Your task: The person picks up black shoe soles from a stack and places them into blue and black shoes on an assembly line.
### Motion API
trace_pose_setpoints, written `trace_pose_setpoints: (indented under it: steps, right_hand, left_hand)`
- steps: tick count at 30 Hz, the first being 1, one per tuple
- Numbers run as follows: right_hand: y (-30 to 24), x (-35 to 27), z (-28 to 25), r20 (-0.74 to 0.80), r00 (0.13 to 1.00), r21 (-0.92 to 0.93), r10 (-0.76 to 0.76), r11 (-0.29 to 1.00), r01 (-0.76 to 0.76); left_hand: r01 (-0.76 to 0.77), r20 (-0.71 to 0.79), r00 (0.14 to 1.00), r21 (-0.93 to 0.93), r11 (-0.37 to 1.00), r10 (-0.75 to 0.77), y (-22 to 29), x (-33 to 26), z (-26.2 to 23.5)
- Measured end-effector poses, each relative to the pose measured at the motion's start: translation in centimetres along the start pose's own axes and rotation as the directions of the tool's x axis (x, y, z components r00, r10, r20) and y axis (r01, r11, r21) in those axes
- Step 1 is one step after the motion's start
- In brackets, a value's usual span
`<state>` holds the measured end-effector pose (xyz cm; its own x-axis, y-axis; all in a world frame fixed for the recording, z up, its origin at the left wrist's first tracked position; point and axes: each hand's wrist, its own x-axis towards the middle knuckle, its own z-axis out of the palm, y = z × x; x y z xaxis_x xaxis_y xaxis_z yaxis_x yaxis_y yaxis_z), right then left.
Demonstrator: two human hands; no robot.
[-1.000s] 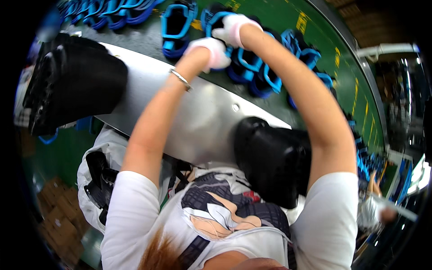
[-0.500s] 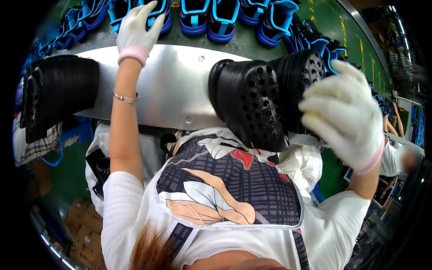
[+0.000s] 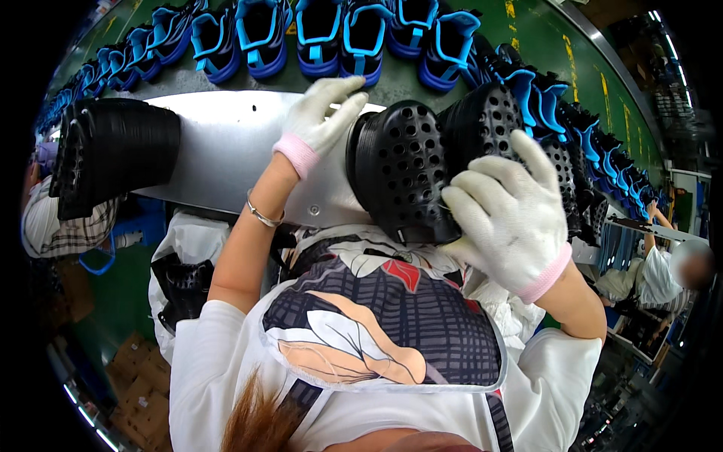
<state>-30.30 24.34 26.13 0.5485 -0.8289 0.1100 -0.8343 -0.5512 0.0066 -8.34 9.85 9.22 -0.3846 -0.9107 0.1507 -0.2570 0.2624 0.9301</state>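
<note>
- Floor [image 3: 542,38]: green with yellow marks, showing past the shoes and at the lower left.
- Row of shoes [image 3: 320,56]: black and blue with light-blue collars, curving beyond the worktop's far edge and past both its ends.
- Worktop [image 3: 226,151]: bare metal across its middle.
- Apron [image 3: 422,316]: dark check with pale leaf shapes and red patches, worn just below the worktop's near edge.
- Left stack [image 3: 120,154]: black nested pieces at the worktop's left end, jutting over it.
- Front stack [image 3: 399,166]: black, holed pieces on the worktop's right half, lower tip reaching over the near edge.
- Right stack [image 3: 489,120]: also black and holed, just right of the front stack, partly behind the right hand.
- Right hand [image 3: 508,215]: white glove, pink cuff, at the front stack's lower right side; fingers half bent and apart. I can't tell whether its grip has hold of a piece.
- Left hand [image 3: 320,117]: gloved alike, above the worktop toward its far edge, left of the front stack; grip loosely spread, with nothing visible in it.
- Bracelet [image 3: 263,211]: silvery, on the left wrist.
</note>
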Motion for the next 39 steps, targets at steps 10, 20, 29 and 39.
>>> trace_pose_setpoints:
  steps: [10, 20, 29, 39]
  right_hand:
    - [-0.1, 2.0, -1.5, 0.049, 0.996, 0.306, -0.072, 0.950, 0.054]
    - [12.0, 3.2, 2.6, 0.305, 0.795, 0.589, 0.525, 0.552, -0.590]
    - [10.9, 1.7, 5.3, 0.498, 0.723, 0.720, 0.478, 0.237, -0.652]
    - [10.5, 0.4, 1.6, 0.448, 0.844, 0.635, 0.294, 0.559, -0.533]
  left_hand:
    - [-0.111, -0.008, 0.994, -0.015, 0.994, 0.111, -0.7, -0.5, 2.2]
    - [-0.022, 0.082, 0.996, -0.133, 0.991, 0.033, -1.8, -0.1, 3.0]
    - [-0.018, 0.103, 0.994, -0.086, 0.996, 0.027, -2.3, -1.1, 4.3]
    - [-0.025, 0.070, 0.997, -0.039, 0.999, 0.028, -2.5, -1.6, 4.4]
